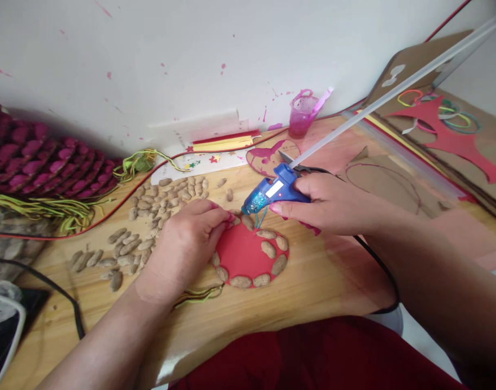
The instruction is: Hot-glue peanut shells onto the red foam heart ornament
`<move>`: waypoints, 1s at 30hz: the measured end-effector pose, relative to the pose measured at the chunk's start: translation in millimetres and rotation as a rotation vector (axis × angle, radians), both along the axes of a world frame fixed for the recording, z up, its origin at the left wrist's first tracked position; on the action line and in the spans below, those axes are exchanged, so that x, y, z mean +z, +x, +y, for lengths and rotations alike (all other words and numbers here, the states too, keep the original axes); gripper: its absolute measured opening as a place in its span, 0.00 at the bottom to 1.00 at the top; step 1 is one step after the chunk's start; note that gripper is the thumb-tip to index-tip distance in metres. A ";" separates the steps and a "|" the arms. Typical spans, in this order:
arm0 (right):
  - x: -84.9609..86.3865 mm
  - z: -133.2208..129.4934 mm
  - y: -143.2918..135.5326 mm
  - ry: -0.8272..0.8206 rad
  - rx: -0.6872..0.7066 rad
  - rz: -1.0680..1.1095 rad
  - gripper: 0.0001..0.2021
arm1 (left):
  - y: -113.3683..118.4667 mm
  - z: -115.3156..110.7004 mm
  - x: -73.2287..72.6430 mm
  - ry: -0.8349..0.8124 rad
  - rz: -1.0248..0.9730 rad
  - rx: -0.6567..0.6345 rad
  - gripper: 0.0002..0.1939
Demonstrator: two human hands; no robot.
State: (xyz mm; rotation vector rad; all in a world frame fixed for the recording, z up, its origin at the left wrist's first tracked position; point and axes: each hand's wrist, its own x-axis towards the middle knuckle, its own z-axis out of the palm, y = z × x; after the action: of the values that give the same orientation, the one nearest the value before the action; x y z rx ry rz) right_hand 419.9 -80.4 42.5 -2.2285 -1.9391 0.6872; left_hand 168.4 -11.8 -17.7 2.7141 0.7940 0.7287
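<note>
A red disc [248,254] lies on the wooden table, with peanuts [240,281] along its rim and one peanut a little further in. My left hand [197,233] is pinched at the disc's upper left edge; what its fingertips hold is mostly hidden, apparently a peanut. My right hand [324,200] is wrapped round a blue glue gun [272,189], whose nozzle points at the top edge of the disc near my left fingertips. A long clear glue stick [353,119] juts from the back of the gun.
Loose peanuts [129,246] spread left of the disc. Behind are a pink cup [302,116], a stained heart shape [268,157] and scissors. Rows of pink-topped pieces [48,157] stand at left. Cables cross both sides; cardboard [378,179] and red scraps [455,138] lie right.
</note>
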 end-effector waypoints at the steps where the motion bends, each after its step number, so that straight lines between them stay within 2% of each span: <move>1: 0.7 0.1 -0.3 0.002 0.007 0.002 0.23 | 0.0 0.2 -0.3 0.004 0.005 0.001 0.10; 30: 3.2 -2.1 1.4 0.046 0.011 -0.002 0.23 | -1.4 -0.1 -0.3 0.021 0.042 0.023 0.11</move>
State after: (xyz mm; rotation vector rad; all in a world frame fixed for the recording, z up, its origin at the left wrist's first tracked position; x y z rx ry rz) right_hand 421.2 -82.5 45.7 -2.1943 -1.9489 0.6351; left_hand 167.0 -12.0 -18.1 2.7523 0.8324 0.6908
